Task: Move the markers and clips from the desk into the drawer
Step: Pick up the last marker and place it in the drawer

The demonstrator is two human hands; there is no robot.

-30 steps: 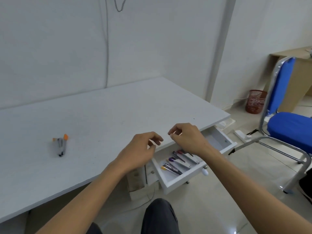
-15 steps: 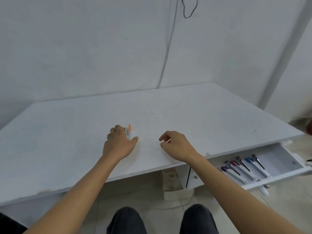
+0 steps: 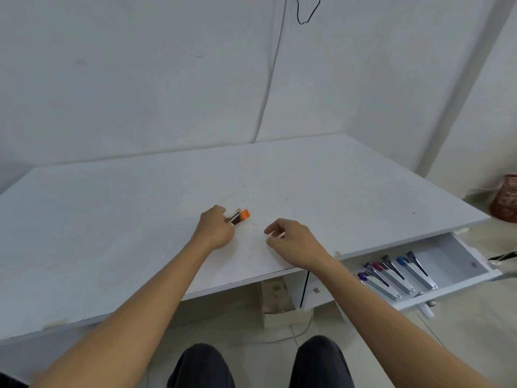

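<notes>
My left hand [image 3: 216, 231] is closed around an orange-capped marker and a clip [image 3: 240, 216] on the white desk [image 3: 112, 219]; the orange cap sticks out past my fingers, the rest is hidden in my fist. My right hand [image 3: 291, 242] hovers just to the right of it, fingers loosely curled with nothing in them. The white drawer [image 3: 447, 287] stands pulled out under the desk's right end. Inside it lie several markers and metal clips [image 3: 391, 275] side by side.
A red mesh waste basket [image 3: 506, 200] stands on the floor at the far right. A cable hangs down the wall behind the desk. My knees are below the desk's front edge, near a small wooden block and a cord on the floor.
The view swung left from the drawer to the desk. My left hand reached the orange marker and clip and closed on them; my right hand came along beside it.
</notes>
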